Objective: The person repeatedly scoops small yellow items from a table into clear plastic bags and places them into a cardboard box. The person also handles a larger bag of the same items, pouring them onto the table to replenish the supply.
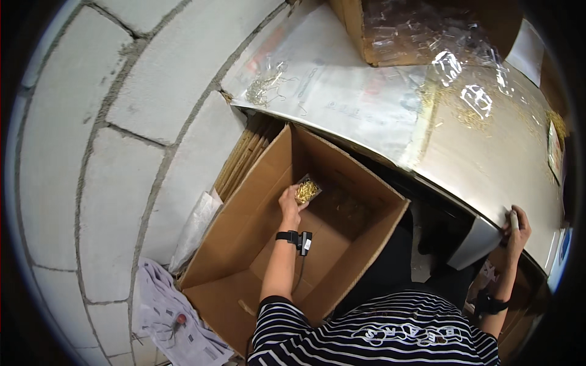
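My left hand [293,206] reaches down into a large open cardboard box [223,253]. Its fingers close round a small clear plastic pack [307,190] full of gold-coloured metal hooks or similar small pieces. At the front edge of the metal-topped table [390,110], on the right, my right hand [517,230] has its fingers curled. Something pale shows by those fingers, but what they grip is too unclear to name. A strap with a small black device circles my left wrist.
Silver hooks [267,85] and gold bits [473,116] lie scattered on the table. Behind them stands a carton [354,24] of clear plastic packs. Flattened cardboard [244,155] leans against the big box's left side, and a pale printed cloth [174,317] lies at lower left.
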